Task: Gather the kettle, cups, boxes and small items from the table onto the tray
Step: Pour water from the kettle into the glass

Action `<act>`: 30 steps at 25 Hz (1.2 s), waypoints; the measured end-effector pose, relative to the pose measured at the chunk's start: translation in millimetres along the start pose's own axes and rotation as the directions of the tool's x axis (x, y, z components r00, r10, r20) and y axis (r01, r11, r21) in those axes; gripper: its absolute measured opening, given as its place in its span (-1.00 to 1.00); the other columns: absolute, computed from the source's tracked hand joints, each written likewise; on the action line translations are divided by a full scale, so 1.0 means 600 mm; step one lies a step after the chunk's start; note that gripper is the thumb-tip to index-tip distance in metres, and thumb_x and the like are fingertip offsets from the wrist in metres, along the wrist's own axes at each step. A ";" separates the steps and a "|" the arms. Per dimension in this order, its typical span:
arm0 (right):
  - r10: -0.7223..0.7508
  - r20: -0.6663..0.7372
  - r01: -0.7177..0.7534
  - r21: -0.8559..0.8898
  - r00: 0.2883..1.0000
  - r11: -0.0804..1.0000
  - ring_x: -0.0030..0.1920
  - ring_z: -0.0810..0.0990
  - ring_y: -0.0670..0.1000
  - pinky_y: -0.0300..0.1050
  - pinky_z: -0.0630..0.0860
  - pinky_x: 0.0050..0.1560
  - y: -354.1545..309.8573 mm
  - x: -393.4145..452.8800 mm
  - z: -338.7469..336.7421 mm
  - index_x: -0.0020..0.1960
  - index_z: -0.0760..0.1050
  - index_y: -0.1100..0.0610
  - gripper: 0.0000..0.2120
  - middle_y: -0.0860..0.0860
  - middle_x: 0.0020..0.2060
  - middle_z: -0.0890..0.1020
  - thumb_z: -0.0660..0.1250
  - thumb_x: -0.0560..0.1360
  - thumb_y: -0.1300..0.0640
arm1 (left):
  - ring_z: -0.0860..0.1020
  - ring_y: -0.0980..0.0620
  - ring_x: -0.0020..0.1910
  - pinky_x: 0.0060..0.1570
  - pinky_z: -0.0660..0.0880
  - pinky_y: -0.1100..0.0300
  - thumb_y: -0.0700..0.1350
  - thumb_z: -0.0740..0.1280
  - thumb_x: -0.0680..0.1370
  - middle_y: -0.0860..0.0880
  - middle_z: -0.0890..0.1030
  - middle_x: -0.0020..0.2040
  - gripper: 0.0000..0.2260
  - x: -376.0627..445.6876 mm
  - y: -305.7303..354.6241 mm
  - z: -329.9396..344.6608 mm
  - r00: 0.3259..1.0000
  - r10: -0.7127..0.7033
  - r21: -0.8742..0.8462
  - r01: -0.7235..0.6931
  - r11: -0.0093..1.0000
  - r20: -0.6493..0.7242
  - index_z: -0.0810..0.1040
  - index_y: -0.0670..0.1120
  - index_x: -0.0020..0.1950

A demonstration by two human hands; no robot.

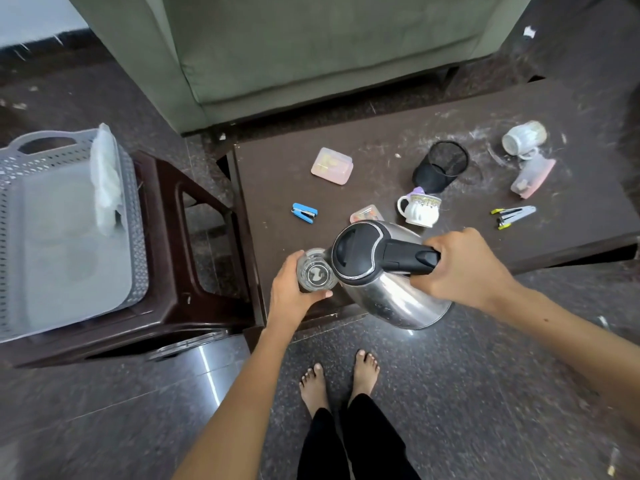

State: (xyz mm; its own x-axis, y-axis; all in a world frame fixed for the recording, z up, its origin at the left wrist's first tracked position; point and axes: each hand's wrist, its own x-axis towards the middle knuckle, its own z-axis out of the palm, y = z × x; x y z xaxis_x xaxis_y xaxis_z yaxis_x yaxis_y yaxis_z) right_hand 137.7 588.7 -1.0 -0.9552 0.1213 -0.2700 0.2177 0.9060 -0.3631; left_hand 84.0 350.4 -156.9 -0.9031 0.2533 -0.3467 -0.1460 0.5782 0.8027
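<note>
Kettle (388, 275): steel body, black lid and handle, lifted at the table's (277, 188) near edge.
Right hand (464, 268): wrapped round the kettle's handle.
Left hand (294, 289): gripping a clear glass (315, 271), just beside the kettle's lid.
Risk: glass may knock the kettle, or slip, on the way to the tray (138, 237) left of the table.

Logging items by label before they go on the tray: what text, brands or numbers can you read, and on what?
None can be read.
kettle: no brand or marking shows.
patterned cup: decoration only, no words.
blue stapler: any marking is too small to read.
pink box: contents blurred, no label shows.
</note>
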 end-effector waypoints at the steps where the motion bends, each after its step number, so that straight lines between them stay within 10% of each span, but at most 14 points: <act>1: -0.006 0.009 0.006 -0.024 1.000 1.000 -0.44 0.12 0.11 -0.02 0.41 -0.40 -0.001 0.006 -0.002 -0.51 0.18 0.14 -0.61 0.06 -0.61 0.20 0.42 0.18 0.17 | 0.54 0.04 0.14 0.18 0.45 0.13 -0.10 0.64 0.16 0.01 0.59 0.14 -0.26 -0.001 0.000 0.000 1.000 -0.015 -0.019 0.015 1.000 -0.007 0.40 -0.03 0.27; 30: 0.000 0.243 0.057 -0.224 0.970 0.973 -0.53 0.23 0.07 -0.15 0.22 -0.49 -0.041 0.050 0.003 -0.47 0.20 0.18 -0.57 0.04 -0.60 0.27 0.39 0.23 -0.03 | 0.55 -0.04 0.10 0.02 0.53 -0.06 0.09 0.61 0.16 0.03 0.62 0.10 -0.26 0.004 0.028 -0.010 0.977 -0.213 0.205 0.205 0.957 0.013 0.32 0.12 0.23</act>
State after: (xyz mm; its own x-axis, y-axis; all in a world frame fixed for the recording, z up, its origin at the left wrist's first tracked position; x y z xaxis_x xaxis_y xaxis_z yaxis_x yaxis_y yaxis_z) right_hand 103.9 569.2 -1.5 -0.8779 0.0186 -0.4785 0.1126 0.9792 -0.1685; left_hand 77.0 355.9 -141.4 -0.8462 0.1346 -0.5156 -0.2425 0.7643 0.5975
